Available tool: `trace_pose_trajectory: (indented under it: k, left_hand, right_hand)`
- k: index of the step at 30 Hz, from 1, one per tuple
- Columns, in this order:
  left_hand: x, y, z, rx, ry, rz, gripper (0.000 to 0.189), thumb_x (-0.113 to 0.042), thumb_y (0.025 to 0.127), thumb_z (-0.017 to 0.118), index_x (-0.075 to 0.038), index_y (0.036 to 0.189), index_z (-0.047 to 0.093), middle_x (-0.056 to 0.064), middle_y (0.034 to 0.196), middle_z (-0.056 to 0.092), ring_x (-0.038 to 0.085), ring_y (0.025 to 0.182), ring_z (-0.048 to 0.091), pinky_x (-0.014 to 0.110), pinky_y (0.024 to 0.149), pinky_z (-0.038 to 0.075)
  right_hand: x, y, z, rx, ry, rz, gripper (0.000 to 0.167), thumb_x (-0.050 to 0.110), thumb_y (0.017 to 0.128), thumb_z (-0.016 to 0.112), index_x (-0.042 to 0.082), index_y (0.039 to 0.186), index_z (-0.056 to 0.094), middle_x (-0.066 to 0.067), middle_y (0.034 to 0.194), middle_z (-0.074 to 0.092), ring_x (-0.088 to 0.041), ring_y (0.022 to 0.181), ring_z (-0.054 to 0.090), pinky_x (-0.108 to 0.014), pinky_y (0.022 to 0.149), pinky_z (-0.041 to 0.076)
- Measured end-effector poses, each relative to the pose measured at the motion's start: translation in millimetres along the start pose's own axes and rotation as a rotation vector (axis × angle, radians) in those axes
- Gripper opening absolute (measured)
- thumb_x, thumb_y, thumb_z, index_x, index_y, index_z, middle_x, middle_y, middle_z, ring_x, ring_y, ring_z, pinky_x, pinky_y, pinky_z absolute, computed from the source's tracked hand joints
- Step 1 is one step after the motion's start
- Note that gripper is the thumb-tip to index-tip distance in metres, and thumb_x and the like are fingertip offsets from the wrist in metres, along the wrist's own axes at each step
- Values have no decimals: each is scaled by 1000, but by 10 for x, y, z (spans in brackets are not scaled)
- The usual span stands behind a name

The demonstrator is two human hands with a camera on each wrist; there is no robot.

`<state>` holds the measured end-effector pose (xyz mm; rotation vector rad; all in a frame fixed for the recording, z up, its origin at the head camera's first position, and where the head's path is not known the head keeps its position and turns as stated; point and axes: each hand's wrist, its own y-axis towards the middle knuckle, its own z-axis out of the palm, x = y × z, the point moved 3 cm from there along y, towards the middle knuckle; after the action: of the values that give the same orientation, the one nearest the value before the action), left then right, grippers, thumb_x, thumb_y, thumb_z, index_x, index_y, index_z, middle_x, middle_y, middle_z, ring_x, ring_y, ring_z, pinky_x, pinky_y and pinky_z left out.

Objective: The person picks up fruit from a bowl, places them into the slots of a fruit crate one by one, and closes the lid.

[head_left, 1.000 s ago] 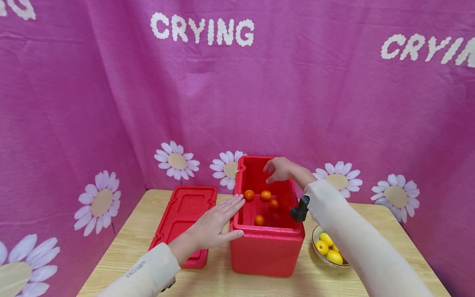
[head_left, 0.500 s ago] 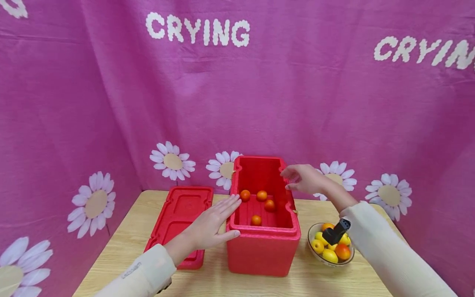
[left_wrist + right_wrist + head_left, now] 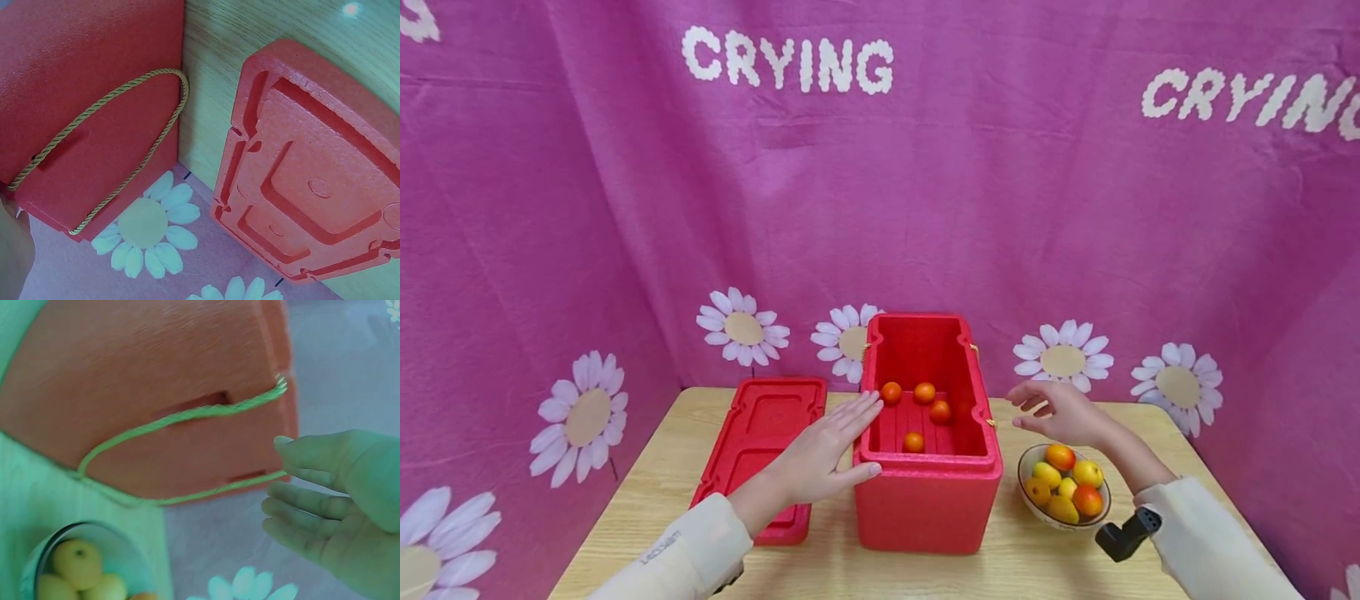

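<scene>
A red foam box [image 3: 928, 512] stands uncovered on the table, with several small orange fruits [image 3: 913, 442] on its floor. My left hand [image 3: 823, 454] rests with straight fingers on the box's left rim. To the right of the box, above the fruit bowl [image 3: 1060, 525], my right hand [image 3: 1060, 412] hovers with loosely bent fingers and holds nothing. In that bowl lie several yellow and orange-red fruits [image 3: 1087, 472]. The right wrist view has the right hand [image 3: 337, 500] apart from the box wall and its rope handle [image 3: 187, 415].
The red lid [image 3: 775, 425] lies on the wooden table [image 3: 647, 492] left of the box. A yellow rope handle [image 3: 100, 103] hangs on the box's left side. Behind the table hangs a purple cloth [image 3: 925, 208] with daisies.
My right hand has come out from over the box and moved right and down toward the bowl. My left hand keeps its place on the rim. The view has shifted slightly.
</scene>
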<state>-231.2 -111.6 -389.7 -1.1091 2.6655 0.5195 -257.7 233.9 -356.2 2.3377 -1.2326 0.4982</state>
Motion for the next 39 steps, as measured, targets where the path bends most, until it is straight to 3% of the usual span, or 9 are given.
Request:
trace_pose_trajectory:
  k: [14,22,32,39]
  left_hand:
    - [-2,16,-11,-6,-13,5,81,-56,90,55,-22,154,20,-8,163,16,14,151,17,44,119,31]
    - [23,20,-20,-9,6,10,81,-55,90,55,-22,154,20,-8,163,15,14,151,17,44,119,30]
    - [37,21,13,-11,5,21,80,-56,90,55,-22,154,21,-8,163,16,14,151,17,44,119,30]
    - [29,7,8,-5,-5,7,80,-55,90,56,-22,154,21,-7,163,16,14,151,17,44,119,30]
  right_hand:
    - [-325,-422,227,40,-31,35,22,11,83,71,0,102,66,-13,97,70,-29,85,67,-36,73,60]
    - [-481,-560,504,97,-28,24,23,10,80,74,-1,98,66,-13,92,69,-17,77,64,-26,67,56]
    - [-547,-613,697,108,-78,-54,24,4,73,79,0,93,66,-9,85,66,-18,74,62,-27,64,55]
    - [-601,-606,835,35,-233,-166,29,-3,62,80,4,86,66,-3,81,68,-14,73,59,-26,69,53]
